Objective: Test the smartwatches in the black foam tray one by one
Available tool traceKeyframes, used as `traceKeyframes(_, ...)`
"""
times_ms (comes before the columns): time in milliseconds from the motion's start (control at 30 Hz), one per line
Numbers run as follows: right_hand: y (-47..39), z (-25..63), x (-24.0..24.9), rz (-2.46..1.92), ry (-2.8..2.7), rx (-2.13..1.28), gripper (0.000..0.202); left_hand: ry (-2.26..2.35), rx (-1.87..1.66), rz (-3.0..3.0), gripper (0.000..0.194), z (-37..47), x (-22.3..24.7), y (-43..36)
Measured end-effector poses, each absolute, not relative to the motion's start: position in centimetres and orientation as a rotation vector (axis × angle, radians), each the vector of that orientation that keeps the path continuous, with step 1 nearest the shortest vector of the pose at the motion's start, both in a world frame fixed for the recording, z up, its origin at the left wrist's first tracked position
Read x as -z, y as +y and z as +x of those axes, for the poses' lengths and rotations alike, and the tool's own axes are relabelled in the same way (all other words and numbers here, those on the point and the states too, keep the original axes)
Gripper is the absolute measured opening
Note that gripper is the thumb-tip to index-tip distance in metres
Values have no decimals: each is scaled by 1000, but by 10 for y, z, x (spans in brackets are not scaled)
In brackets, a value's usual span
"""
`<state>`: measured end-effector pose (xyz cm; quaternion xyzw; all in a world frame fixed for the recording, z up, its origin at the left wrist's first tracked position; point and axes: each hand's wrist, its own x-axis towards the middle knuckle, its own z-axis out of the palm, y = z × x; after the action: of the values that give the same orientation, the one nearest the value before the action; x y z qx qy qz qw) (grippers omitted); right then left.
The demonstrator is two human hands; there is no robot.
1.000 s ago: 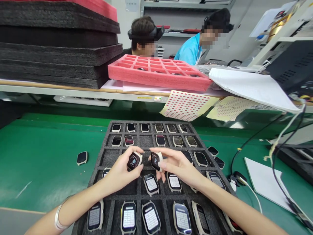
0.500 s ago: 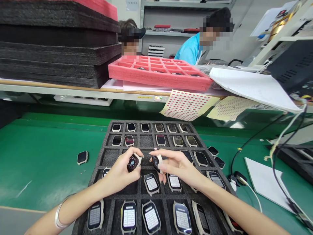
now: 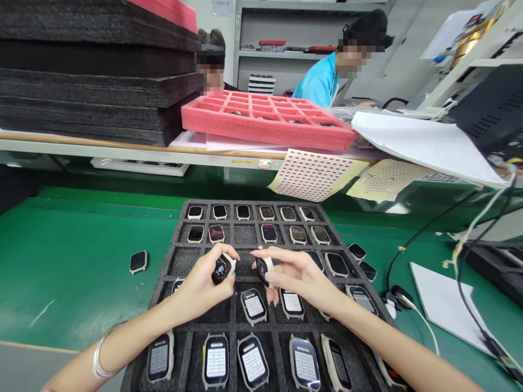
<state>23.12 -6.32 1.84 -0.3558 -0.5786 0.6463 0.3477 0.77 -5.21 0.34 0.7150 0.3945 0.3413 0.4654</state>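
Note:
Between thumb and fingers, my left hand [image 3: 207,280] grips a watch body [image 3: 223,269] whose dark screen shows a small lit picture. A second watch body [image 3: 263,270], turned nearly edge-on, is held in my right hand [image 3: 297,276]. The two watches are apart, above the middle of a black foam tray [image 3: 186,264]. Strapless watch bodies lie in many of its compartments. Just below my hands, one watch [image 3: 254,306] shows a light grid on its screen, and so do several others in the front rows.
A loose watch [image 3: 138,262] lies on the green table [image 3: 81,245] at left. Right of the tray are two more watches, cables and white paper [image 3: 443,299]. A red foam tray [image 3: 265,128] and stacked black foam [image 3: 90,81] stand on the shelf. Two people are behind it.
The watch in my right hand has turned slightly and shifted a little to the right. Behind the shelf, the person on the left has moved their head. My left hand looks nearly unchanged.

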Motion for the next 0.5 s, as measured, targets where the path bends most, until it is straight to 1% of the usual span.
traceKeyframes(300,-64,232,-18,-936,-1503,-1657,43,965,-837,1780,23,7,-2,-53)
traceKeyframes(433,-64,232,-19,-921,-1493,-1669,44,964,-895,1778,29,7,-2,-53)
traceKeyframes(500,-65,232,-20,-928,-1498,-1667,43,964,-895,1788,27,7,-2,-53)
